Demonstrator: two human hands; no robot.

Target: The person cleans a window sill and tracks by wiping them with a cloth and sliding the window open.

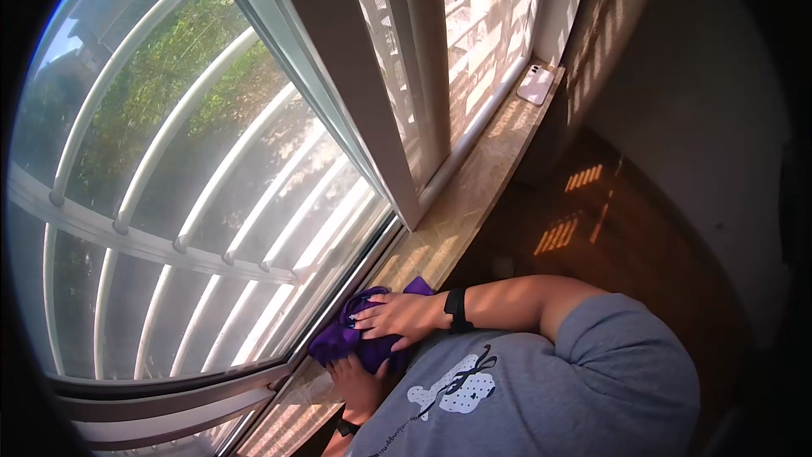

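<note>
A bunched purple cloth (336,341) lies on the stone windowsill, against the lower frame of the window. My right hand (402,318) is over its top, fingers curled onto the folds and thumb apart, gripping it. Below, my left hand (359,387) holds the near edge of the same cloth with its fingertips, thumb out to the side. The undersides of both hands are hidden. Each wrist has a dark band on it.
The window pane (194,203) rises at the left, with white curved bars (152,148) outside. A white upright frame (338,76) stands ahead. A phone (535,85) lies at the sill's far end. Wooden floor (592,220) shows below on the right.
</note>
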